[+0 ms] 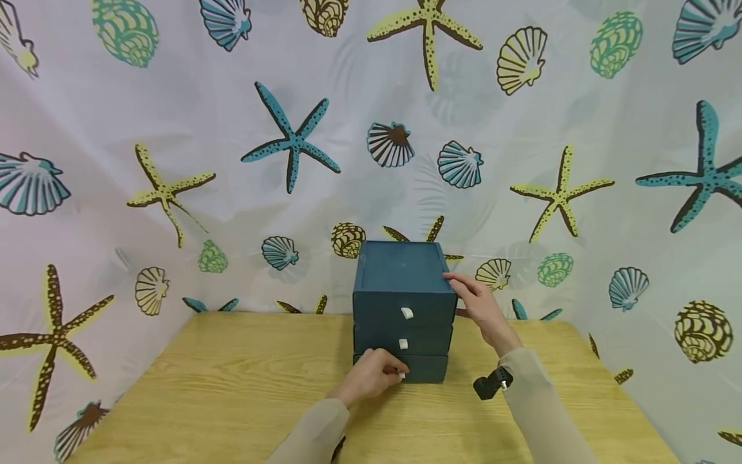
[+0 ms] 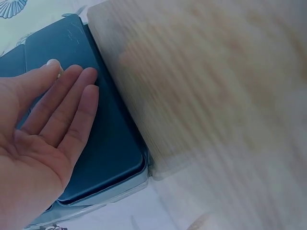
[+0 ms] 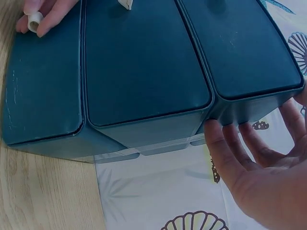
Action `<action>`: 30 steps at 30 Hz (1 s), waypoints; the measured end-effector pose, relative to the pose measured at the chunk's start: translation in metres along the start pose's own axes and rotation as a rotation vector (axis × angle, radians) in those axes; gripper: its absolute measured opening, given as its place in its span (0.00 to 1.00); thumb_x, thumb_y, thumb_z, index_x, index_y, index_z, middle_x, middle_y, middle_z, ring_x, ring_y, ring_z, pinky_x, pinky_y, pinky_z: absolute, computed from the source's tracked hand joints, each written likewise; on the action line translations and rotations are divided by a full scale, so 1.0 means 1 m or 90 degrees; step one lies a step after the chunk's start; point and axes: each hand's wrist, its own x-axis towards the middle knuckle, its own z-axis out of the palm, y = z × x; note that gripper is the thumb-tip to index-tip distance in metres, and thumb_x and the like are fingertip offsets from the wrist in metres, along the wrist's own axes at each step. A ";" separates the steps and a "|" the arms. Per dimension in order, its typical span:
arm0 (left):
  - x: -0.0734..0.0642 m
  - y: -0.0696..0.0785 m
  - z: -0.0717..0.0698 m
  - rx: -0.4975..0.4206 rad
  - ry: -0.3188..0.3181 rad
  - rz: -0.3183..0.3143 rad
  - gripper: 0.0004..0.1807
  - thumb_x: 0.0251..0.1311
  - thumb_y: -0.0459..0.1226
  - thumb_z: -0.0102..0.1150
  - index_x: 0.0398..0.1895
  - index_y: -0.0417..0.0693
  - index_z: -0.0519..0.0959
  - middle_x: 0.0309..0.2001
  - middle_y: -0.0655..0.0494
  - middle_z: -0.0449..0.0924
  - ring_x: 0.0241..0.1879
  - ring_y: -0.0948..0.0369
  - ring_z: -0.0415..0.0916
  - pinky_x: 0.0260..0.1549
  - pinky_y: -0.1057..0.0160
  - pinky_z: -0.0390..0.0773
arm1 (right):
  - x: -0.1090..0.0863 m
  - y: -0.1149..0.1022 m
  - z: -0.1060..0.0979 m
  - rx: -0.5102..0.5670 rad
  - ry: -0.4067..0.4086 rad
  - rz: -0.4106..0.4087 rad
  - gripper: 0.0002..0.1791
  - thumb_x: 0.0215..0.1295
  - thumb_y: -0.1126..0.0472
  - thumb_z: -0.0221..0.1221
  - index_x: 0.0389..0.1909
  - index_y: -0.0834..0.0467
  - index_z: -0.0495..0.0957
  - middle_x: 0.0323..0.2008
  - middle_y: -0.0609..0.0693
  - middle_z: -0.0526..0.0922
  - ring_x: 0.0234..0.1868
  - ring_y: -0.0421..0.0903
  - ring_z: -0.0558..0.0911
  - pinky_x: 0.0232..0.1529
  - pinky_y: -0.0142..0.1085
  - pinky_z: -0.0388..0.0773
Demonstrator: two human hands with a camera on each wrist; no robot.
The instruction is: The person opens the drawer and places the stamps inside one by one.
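A dark teal chest (image 1: 400,277) with three drawers stands on a wooden table (image 1: 232,386), at the middle of its far side. Each drawer has a small white knob. My left hand (image 1: 371,374) pinches the bottom drawer's knob (image 1: 401,374) between thumb and fingers, which the right wrist view also shows (image 3: 34,20). My right hand (image 1: 478,303) rests on the chest's top right edge. Its thumb and straight fingers lie against the chest's side (image 3: 259,167). The middle knob (image 1: 403,344) and the top knob (image 1: 407,313) are free. I cannot tell whether the bottom drawer is pulled out.
A white curtain (image 1: 174,129) printed with starfish and shells hangs behind the table and along both sides. A black wrist camera (image 1: 491,383) sits on my right sleeve. Bare wood lies left, right and in front of the chest.
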 end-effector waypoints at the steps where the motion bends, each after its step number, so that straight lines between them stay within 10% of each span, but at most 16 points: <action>1: 0.000 -0.001 0.000 0.001 0.002 -0.003 0.11 0.60 0.31 0.63 0.44 0.50 0.88 0.42 0.56 0.88 0.36 0.66 0.83 0.32 0.69 0.80 | 0.000 0.000 0.000 0.000 -0.001 0.000 0.26 0.76 0.44 0.48 0.69 0.50 0.69 0.74 0.53 0.59 0.74 0.56 0.61 0.62 0.55 0.73; 16: -0.007 0.002 -0.010 -0.033 -0.022 0.003 0.13 0.63 0.32 0.61 0.51 0.47 0.85 0.40 0.53 0.88 0.33 0.66 0.82 0.31 0.67 0.80 | 0.000 -0.004 0.003 0.009 0.000 0.011 0.26 0.76 0.45 0.48 0.69 0.50 0.69 0.74 0.52 0.59 0.74 0.56 0.60 0.62 0.56 0.72; 30: -0.029 0.002 -0.045 -0.045 0.052 0.049 0.13 0.67 0.40 0.59 0.49 0.44 0.85 0.47 0.50 0.86 0.42 0.57 0.83 0.40 0.60 0.83 | -0.006 0.001 0.005 -0.013 0.004 -0.033 0.27 0.77 0.43 0.44 0.71 0.47 0.66 0.76 0.51 0.57 0.74 0.56 0.60 0.61 0.54 0.74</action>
